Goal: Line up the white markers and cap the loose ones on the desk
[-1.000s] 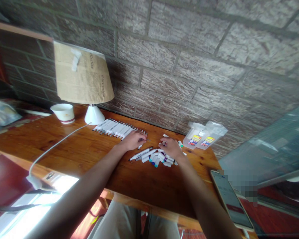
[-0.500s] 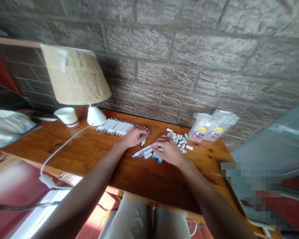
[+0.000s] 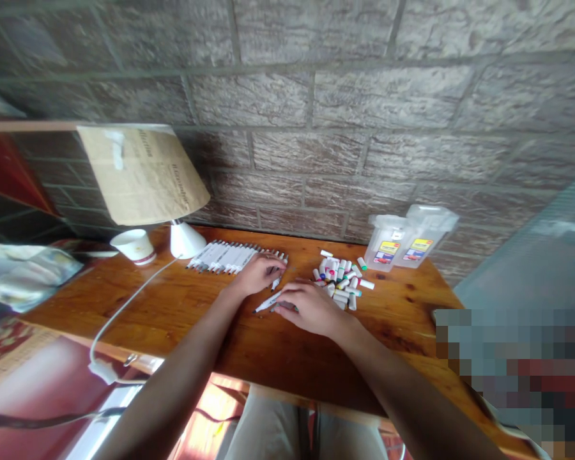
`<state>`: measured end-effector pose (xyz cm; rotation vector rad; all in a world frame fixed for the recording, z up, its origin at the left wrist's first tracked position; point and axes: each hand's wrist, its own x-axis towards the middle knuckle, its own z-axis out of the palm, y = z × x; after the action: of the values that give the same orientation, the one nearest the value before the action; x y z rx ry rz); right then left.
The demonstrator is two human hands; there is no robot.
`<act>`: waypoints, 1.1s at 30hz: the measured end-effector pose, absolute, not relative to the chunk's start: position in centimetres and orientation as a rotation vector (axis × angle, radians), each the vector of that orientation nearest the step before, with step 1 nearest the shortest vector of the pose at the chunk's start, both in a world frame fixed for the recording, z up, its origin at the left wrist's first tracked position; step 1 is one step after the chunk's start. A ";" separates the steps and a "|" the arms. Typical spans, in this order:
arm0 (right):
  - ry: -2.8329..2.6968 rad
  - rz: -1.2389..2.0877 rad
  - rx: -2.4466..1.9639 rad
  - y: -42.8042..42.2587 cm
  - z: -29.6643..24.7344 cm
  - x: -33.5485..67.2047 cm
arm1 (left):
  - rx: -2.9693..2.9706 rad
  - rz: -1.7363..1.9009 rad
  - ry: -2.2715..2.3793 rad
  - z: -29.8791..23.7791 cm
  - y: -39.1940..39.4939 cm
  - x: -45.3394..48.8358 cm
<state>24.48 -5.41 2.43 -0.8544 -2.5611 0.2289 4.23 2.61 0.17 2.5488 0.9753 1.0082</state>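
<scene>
My left hand (image 3: 259,273) is at the right end of a row of white markers (image 3: 225,257) laid side by side. Its fingers are curled down on a white marker (image 3: 276,279) there. Just to the right and nearer me, my right hand (image 3: 311,308) rests low over the table, fingers bent round a white marker (image 3: 267,302) whose dark tip points left. Its palm hides whatever lies beneath. Behind that hand is a loose heap of markers (image 3: 345,276) with coloured cap ends, lying in mixed directions.
Two clear plastic cases (image 3: 386,246) with yellow labels stand at the back right against the brick wall (image 3: 316,153). On the left are a lamp (image 3: 186,241) with a paper shade and a white paper cup (image 3: 133,246). The lamp's cord (image 3: 124,303) crosses the wooden table (image 3: 172,306).
The view has tilted up and shifted a little. My right hand has moved slightly left and nearer me, now covering the blue-capped markers seen before. My left hand stays by the row's end.
</scene>
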 end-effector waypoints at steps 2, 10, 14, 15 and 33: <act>-2.552 0.214 -0.895 -5.3 2.6 24.8 | 2.535 0.995 1.041 0.2 2.6 4.1; -2.509 0.273 -0.918 -5.3 2.2 25.2 | 2.492 0.953 1.127 0.6 2.1 4.3; -2.470 0.116 -0.888 -5.5 1.9 24.4 | 2.482 0.948 1.179 0.5 2.2 4.3; -2.479 0.093 -0.879 -5.5 1.9 24.3 | 2.480 0.952 1.187 0.5 2.2 4.2; -2.432 0.089 -1.186 -4.2 1.6 24.5 | 2.405 0.988 1.183 0.4 2.1 4.2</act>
<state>24.50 -4.20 1.55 -1.1861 -2.4324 0.0887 4.19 2.15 0.37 2.4051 1.1830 0.9879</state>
